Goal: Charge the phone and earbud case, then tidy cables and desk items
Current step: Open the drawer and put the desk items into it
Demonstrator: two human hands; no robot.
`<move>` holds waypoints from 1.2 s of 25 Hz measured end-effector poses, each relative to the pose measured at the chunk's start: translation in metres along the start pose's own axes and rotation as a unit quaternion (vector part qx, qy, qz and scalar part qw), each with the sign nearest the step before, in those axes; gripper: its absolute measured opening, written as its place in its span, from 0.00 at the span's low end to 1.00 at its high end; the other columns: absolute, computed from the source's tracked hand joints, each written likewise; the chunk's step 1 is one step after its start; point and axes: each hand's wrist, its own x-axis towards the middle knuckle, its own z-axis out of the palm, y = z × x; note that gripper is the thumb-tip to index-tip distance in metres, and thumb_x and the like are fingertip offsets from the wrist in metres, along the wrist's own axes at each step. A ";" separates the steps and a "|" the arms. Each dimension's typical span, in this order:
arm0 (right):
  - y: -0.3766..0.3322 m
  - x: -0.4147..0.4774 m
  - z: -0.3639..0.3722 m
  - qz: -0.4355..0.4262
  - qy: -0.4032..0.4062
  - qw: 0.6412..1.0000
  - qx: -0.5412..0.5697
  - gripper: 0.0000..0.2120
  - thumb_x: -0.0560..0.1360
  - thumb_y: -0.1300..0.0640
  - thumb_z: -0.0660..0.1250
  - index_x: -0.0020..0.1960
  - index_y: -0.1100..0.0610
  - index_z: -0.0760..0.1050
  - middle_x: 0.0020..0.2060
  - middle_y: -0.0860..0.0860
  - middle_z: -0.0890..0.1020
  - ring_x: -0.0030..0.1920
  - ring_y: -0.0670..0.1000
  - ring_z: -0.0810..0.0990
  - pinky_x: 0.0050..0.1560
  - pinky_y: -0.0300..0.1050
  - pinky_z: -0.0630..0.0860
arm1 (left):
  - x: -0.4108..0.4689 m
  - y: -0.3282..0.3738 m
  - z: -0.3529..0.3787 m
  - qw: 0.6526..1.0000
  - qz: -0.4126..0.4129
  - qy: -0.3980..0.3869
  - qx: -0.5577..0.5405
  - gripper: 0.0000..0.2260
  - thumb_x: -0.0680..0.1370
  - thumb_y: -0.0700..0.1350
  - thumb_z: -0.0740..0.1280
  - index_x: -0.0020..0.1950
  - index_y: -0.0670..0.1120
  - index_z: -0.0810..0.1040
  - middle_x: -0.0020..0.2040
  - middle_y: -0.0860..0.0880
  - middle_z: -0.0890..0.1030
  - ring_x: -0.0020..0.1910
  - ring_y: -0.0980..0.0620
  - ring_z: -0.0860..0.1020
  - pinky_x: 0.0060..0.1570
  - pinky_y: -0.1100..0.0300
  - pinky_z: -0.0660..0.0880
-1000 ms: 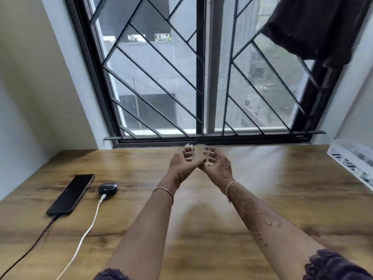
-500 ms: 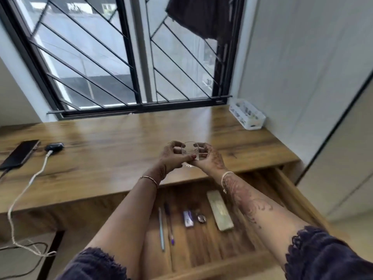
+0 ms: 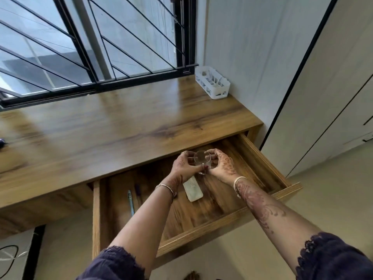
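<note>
A small clear round container (image 3: 202, 158) is gripped between my left hand (image 3: 184, 165) and my right hand (image 3: 221, 165), and I hold it over the open wooden drawer (image 3: 228, 216) under the desk. Inside the drawer lie a pale flat rectangular case (image 3: 193, 191), a light blue pen (image 3: 130, 202) and a dark pen (image 3: 138, 189). My left forearm hides part of the drawer's middle. A dark object (image 3: 1, 142), only partly in view, sits at the far left edge of the wooden desk (image 3: 113, 122).
A white slotted basket (image 3: 212, 82) stands at the desk's back right corner against the wall. A barred window runs behind the desk. A wardrobe door (image 3: 327, 110) is to the right of the drawer. A white cable (image 3: 12, 256) loops at the lower left.
My view has swung right and down, so the phone has left the frame. Both hands have brought the clear container from above the desk top to over the open drawer.
</note>
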 end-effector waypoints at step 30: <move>0.028 -0.045 0.025 0.130 0.080 0.987 -0.038 0.43 0.68 0.49 0.75 0.75 0.53 0.55 0.72 0.54 0.65 0.72 0.56 0.65 0.71 0.52 0.64 | -0.055 -0.013 0.042 0.992 -0.048 0.110 0.026 0.21 0.72 0.47 0.73 0.62 0.49 0.73 0.60 0.52 0.78 0.61 0.53 0.75 0.55 0.63 0.69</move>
